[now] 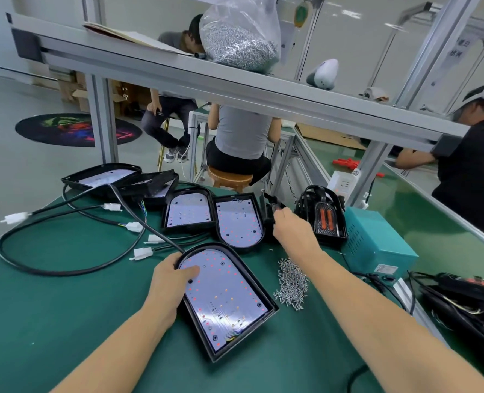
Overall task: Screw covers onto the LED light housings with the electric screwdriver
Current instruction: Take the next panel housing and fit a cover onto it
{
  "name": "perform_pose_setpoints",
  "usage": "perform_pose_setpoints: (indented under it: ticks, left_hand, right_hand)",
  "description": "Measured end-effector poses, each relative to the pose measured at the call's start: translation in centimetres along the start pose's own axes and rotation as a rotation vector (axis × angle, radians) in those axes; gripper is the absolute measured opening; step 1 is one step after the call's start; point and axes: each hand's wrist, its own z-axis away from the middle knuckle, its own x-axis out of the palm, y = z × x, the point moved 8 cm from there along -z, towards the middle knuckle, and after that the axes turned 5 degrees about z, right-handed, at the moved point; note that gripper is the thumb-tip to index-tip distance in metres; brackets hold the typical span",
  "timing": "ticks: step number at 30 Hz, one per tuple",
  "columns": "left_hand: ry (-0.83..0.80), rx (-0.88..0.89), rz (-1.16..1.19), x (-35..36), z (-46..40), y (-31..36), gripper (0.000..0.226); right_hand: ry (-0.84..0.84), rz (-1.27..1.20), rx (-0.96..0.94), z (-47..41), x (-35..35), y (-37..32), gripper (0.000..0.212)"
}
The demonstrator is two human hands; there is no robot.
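Note:
A black LED light housing (229, 302) with a white LED board lies on the green table in front of me. My left hand (170, 282) grips its left rim, thumb pressed on the board. My right hand (289, 228) reaches to the far middle and holds a black part (269, 207) standing between a second housing (239, 222) and a black cover stack (324, 214). A third housing (188, 211) lies left of the second. Loose screws (292, 285) form a pile right of the near housing. No electric screwdriver is visible.
More housings (116, 177) and black cables with white connectors (110, 207) lie at the back left. A teal power box (377, 242) stands right. A bag of screws (241, 38) sits on the overhead shelf. Other people work beyond the table.

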Motion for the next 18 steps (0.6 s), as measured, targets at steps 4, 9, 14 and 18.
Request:
perform_pose_setpoints:
  ticks: [4,9,14,18]
  left_hand:
    - [-0.004,-0.018,0.074,0.0,-0.7,-0.5,0.021]
    - [0.027,-0.142,0.178,-0.4,-1.0,-1.4,0.04]
    - [0.002,-0.161,0.247,-0.3,-1.1,-1.2,0.036]
    - [-0.012,-0.177,0.294,-0.2,-1.0,-0.9,0.034]
  right_hand:
    - [0.267,-0.006,-0.121,1.4,-5.9,-1.2,0.032]
    - [0.451,-0.155,-0.297,5.8,-12.3,-4.4,0.017]
    - [0.354,-0.103,-0.608,11.2,-14.0,-10.3,0.017]
    - [0.216,-0.065,-0.708,13.5,-13.1,-12.2,0.02]
